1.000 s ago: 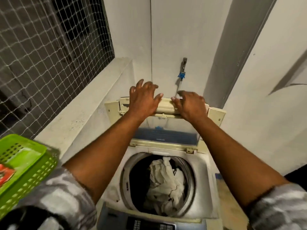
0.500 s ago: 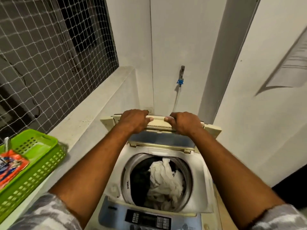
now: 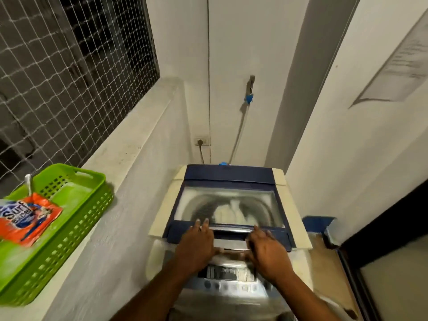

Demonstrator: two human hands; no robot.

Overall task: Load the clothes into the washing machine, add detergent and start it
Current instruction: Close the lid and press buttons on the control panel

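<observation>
The top-loading washing machine (image 3: 162, 218) stands below me with its blue-framed lid (image 3: 228, 176) lying down flat over the drum. White clothes (image 3: 231, 213) show blurred through the lid's clear window. My left hand (image 3: 195, 245) and my right hand (image 3: 266, 250) lie flat on the lid's front edge, fingers stretched forward, either side of the handle. The control panel (image 3: 228, 278) sits just under my wrists. An orange detergent packet (image 3: 26, 217) lies in a green basket (image 3: 76, 230) on the ledge to the left.
A concrete ledge (image 3: 129, 147) runs along the left under a netted window (image 3: 69, 66). A tap with a blue fitting (image 3: 249, 93) and hose, and a wall socket (image 3: 202, 142), are behind the machine. A blue object (image 3: 318, 224) sits on the floor at right.
The lid stood folded upright with both hands gripping its top edge; now it has come down flat over the drum, and my hands rest on its front edge. My view tilted down.
</observation>
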